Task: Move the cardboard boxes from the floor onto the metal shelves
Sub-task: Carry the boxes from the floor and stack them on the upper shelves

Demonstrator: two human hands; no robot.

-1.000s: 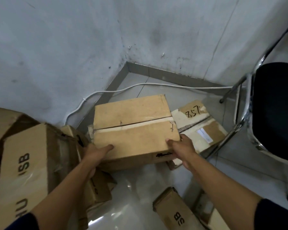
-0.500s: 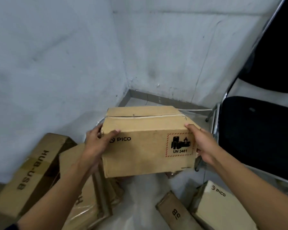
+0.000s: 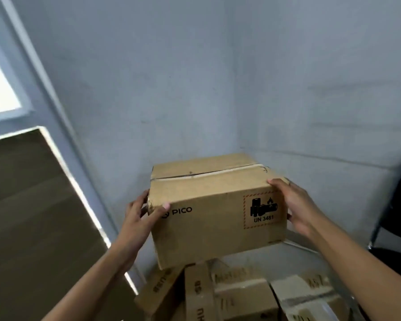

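Head view: our left hand (image 3: 141, 218) at 9 and right hand (image 3: 295, 208) at 3 clamp the box (image 3: 214, 209), now raised off the floor above the other boxes (image 3: 236, 295); no shelves in sight yet.

Brown cardboard box (image 3: 218, 212), black print.
Black PICO lettering; red-hatched label (image 3: 263, 210) with black symbol right of it; pale grey-blue wall (image 3: 195, 77) behind.

Your left hand (image 3: 140, 218) and right hand (image 3: 294, 205) reach forward on bare outstretched arms, each gripping with thumb on top and fingers curled.
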